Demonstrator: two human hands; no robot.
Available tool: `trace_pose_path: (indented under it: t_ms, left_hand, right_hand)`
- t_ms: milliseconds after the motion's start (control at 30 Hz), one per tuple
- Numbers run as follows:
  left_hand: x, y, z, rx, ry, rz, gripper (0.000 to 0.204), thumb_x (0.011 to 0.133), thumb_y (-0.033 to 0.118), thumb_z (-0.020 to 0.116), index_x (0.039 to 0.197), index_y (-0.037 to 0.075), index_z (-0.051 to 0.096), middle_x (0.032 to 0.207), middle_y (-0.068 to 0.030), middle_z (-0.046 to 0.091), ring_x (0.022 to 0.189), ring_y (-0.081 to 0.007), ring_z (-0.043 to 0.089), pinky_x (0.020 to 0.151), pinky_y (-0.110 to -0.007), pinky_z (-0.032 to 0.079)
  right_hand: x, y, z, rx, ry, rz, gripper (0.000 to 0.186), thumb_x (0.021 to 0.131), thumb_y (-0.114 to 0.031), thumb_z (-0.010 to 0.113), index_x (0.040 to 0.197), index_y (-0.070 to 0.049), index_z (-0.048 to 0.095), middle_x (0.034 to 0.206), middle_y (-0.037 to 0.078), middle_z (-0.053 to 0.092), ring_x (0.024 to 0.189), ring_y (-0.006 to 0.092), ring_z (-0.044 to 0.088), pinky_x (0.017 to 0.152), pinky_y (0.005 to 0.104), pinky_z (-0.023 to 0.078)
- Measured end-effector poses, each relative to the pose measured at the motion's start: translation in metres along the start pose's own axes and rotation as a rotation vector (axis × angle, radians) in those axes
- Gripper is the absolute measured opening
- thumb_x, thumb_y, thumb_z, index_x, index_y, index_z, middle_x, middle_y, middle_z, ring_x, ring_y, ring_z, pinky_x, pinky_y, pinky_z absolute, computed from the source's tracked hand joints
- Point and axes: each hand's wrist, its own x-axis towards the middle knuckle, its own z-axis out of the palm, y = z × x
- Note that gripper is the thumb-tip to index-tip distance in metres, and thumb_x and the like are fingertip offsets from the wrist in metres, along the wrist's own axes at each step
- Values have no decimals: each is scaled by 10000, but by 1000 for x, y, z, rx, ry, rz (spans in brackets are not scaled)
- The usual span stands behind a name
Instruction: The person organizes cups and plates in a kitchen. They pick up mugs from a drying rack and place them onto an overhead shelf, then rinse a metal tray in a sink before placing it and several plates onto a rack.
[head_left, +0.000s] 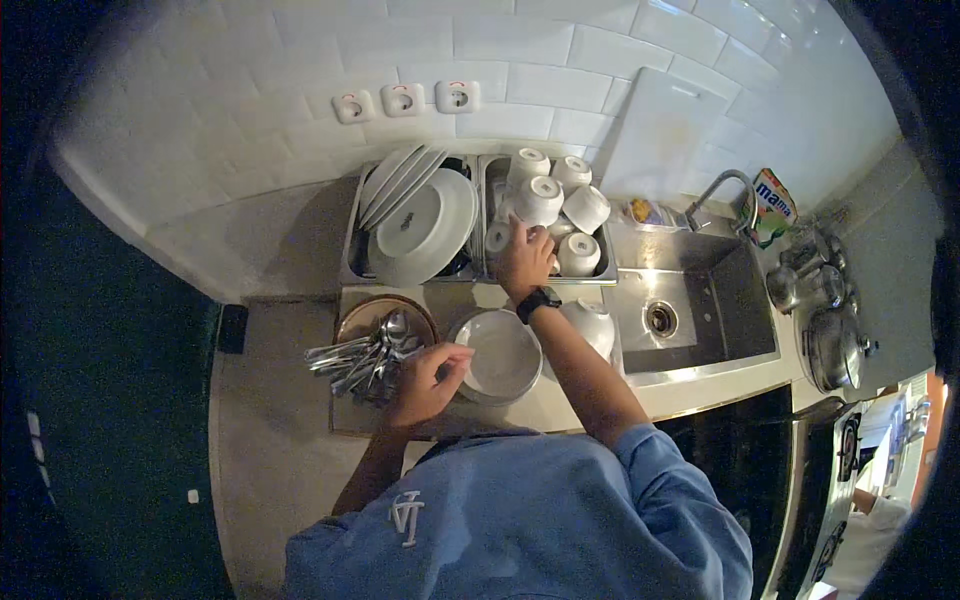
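Note:
My right hand [527, 262] reaches into the right rack section, fingers curled against the lower edge of a white cup [541, 203]. That cup sits upside down on top of other upturned cups [579, 256]; the hand covers part of the group. My left hand [428, 384] hovers between the cutlery and a white dish [497, 368], thumb and fingers slightly apart, holding nothing. Left of it, a heap of metal spoons and forks [372, 358] lies on a round brown-rimmed tray [385, 302]. A white rounded piece of crockery [592, 325] stands beside my right forearm.
Plates [425, 225] lean in the left rack section [352, 258]. Right of the rack are a steel sink [640, 345], a curved tap [722, 180] and metal pots [830, 350]. A white cutting board [665, 130] leans on the tiles. Another person's arm [875, 503] shows at far right.

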Motion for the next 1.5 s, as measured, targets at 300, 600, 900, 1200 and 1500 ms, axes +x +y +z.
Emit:
trace_pose_path:
  t_ms: [300,600,900,1200,1500]
  left_hand:
    - [14,2,14,-22,-8,37,165,822,79,606,976,22,620,823,-114,652,734,-171,643,653,-278,487]
    - [61,-25,19,-529,20,-614,489,863,506,540,998,40,609,866,-76,662,692,-204,641,602,-291,463]
    - [107,-8,45,-1268,-322,-813,849,708,819,371,1232,166,511,1086,-78,620,914,-254,609,678,-396,443]
    - [70,-60,49,-1411,-79,-648,575,793,564,523,1207,166,505,1092,-56,583,918,-218,594,688,-382,499]
    - [47,-80,67,-876,-39,-395,499,789,279,661,1207,73,482,1144,-74,549,1008,-239,548,798,-388,488]
  right_hand:
    - [-2,13,5,28,176,-7,765,498,-195,816,1195,-207,501,1080,146,471,977,365,488,795,477,431]
    - [-21,5,-101,507,138,-314,794,489,-157,839,1191,-74,477,1075,156,480,1008,328,469,867,402,414]
    - [-42,13,-121,534,-89,-575,810,494,-269,866,1175,-81,472,1178,204,385,1092,400,435,908,435,418]
    - [-21,46,-117,716,-267,-500,455,712,-179,720,1097,-38,524,1010,159,528,887,286,563,768,352,471]
    - [169,128,-1,-289,-93,-578,521,774,-381,662,1179,-80,533,1055,222,581,900,388,585,797,467,475]
